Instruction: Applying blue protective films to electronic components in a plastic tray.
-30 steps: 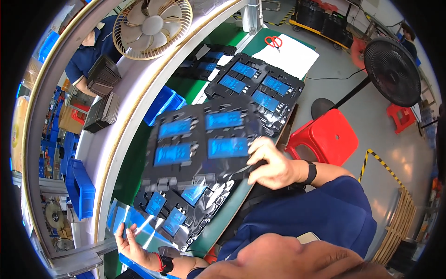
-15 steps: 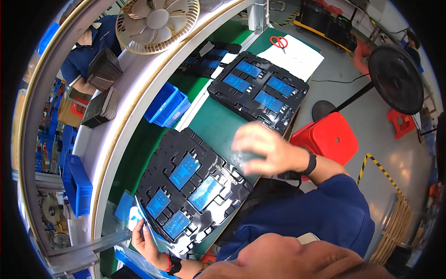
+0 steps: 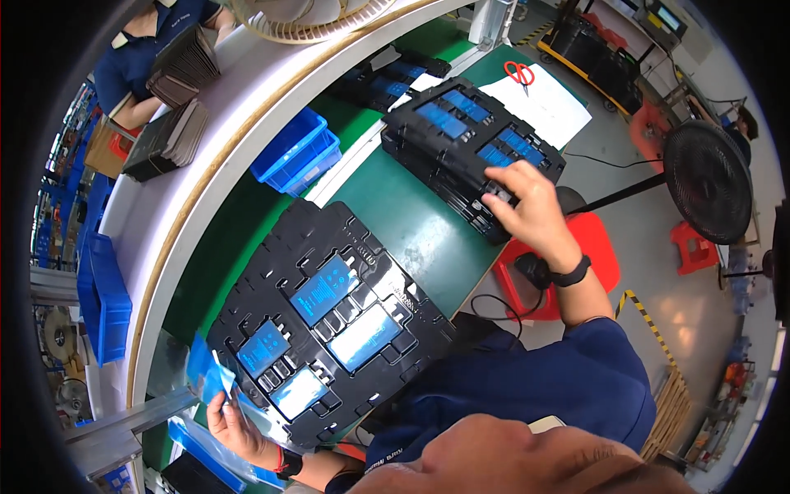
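Note:
A black moulded tray [image 3: 247,309] lies on the green bench in front of me, with flat blue battery packs [image 3: 323,290] in its recesses. At its near left corner, my left hand [image 3: 234,424] is closed on a thin plastic film [image 3: 212,372], blue and partly clear. My right hand [image 3: 535,210] grips the near edge of the top black tray [image 3: 485,136] on a stack farther right, its fingers above and its thumb at the rim. That tray also carries flat blue battery packs. The part of the rim under my fingers is hidden.
Blue nested bins [image 3: 296,152] stand behind the trays. Red-handled scissors [image 3: 520,76] lie on white paper at the far right. A red stool [image 3: 597,255] and a black floor fan [image 3: 706,173] stand to the right. Across the ledge, another person [image 3: 156,58] is near stacked dark trays [image 3: 169,140].
My right hand has moved right, from above the bench to the edge of the stacked tray. My left hand still holds the film near the tray's corner. The whole view has shifted.

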The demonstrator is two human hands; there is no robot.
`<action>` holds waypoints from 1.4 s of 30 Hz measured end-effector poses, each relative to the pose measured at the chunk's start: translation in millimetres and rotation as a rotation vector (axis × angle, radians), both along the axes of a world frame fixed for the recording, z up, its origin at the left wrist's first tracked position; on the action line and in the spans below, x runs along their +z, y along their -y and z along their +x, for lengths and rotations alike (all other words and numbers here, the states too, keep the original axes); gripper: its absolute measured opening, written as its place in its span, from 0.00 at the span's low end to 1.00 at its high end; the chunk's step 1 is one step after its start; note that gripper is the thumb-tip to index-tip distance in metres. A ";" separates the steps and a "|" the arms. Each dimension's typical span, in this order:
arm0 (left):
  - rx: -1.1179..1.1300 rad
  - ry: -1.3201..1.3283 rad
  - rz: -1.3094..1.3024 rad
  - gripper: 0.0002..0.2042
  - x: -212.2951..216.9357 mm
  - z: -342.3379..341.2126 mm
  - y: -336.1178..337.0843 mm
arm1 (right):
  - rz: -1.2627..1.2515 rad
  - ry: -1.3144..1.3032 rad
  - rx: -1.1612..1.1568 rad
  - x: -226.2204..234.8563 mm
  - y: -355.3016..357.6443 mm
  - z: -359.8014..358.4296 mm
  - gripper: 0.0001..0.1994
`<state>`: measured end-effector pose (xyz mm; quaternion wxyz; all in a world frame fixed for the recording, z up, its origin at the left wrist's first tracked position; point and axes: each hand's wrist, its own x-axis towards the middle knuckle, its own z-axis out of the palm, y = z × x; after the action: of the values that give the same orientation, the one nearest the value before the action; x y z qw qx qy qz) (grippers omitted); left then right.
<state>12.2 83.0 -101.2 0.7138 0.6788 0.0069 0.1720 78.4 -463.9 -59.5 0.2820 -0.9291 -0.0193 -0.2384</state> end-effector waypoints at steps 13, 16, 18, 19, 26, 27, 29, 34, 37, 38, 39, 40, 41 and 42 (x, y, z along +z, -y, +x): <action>-0.222 0.063 -0.201 0.15 -35.3 -0.8 -58.3 | 0.189 -0.061 -0.040 44.1 51.1 3.7 0.16; -0.232 0.078 -0.302 0.15 -32.8 -3.5 -58.2 | 0.193 -0.049 -0.039 41.6 52.3 2.3 0.17; -0.236 0.114 -0.267 0.15 -33.0 -2.3 -58.5 | 0.188 -0.043 -0.041 40.3 50.1 0.7 0.17; -0.203 0.116 -0.312 0.15 -31.2 -1.7 -59.7 | 0.176 -0.042 -0.051 39.7 48.2 0.1 0.17; -0.229 0.197 -0.463 0.14 -26.1 -2.0 -56.8 | 0.034 0.010 0.001 27.1 36.9 -3.2 0.16; -0.233 0.202 -0.458 0.14 -26.6 -3.6 -60.1 | -0.022 0.031 0.045 15.8 30.5 -1.8 0.16; -0.219 0.196 -0.488 0.14 -33.3 -1.7 -65.5 | -0.025 -0.038 0.042 -4.5 13.8 -4.9 0.15; -0.183 0.173 -0.522 0.14 -38.4 -4.7 -70.5 | -0.079 -0.098 0.010 -30.1 -1.0 -11.5 0.19; -0.162 0.185 -0.501 0.14 -43.3 -10.0 -75.5 | -0.144 -0.125 -0.013 -28.9 -8.5 -9.9 0.20; -0.138 0.181 -0.490 0.13 -42.0 -9.1 -72.5 | -0.175 -0.139 -0.031 -26.8 -9.8 -9.9 0.19; -0.113 0.177 -0.480 0.13 -40.8 -8.0 -69.8 | -0.206 -0.152 -0.048 -25.4 -11.1 -9.9 0.19; -0.109 0.177 -0.483 0.13 -39.7 -8.4 -67.7 | -0.210 -0.153 -0.045 -25.5 -13.0 -9.2 0.19; -0.111 0.176 -0.500 0.13 -38.5 -8.5 -65.5 | -0.231 -0.159 -0.055 -26.7 -14.9 -8.5 0.19; -0.113 0.173 -0.517 0.13 -38.0 -8.6 -63.7 | -0.252 -0.167 -0.065 -27.1 -15.8 -8.3 0.19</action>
<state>3.6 146.7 -139.3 0.8698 0.4561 -0.0483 0.1819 70.0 -448.1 -86.6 0.1560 -0.9738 0.0046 -0.1652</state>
